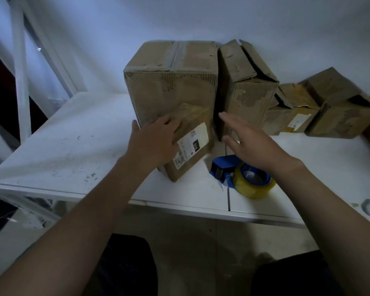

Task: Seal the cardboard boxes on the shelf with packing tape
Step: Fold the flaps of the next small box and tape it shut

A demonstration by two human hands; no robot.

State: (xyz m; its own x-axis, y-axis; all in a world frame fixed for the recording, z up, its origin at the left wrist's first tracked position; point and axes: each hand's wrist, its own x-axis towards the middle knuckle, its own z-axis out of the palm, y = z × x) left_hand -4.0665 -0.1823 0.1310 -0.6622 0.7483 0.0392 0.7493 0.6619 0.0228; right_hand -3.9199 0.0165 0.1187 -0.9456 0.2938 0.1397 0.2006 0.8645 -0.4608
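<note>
Head view: at least five brown cardboard boxes [171,86] and one blue tape dispenser [224,165] sit on a white shelf [73,146]. Left hand [156,142] lies flat on the small labelled box [190,144]; right hand [254,146] hovers empty, fingers straight, over the dispenser.

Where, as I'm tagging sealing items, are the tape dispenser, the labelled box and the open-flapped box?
tape dispenser [222,165], head view, on its blue frame.
labelled box [186,150], head view, on its white label.
open-flapped box [250,99], head view, on its front face.
</note>
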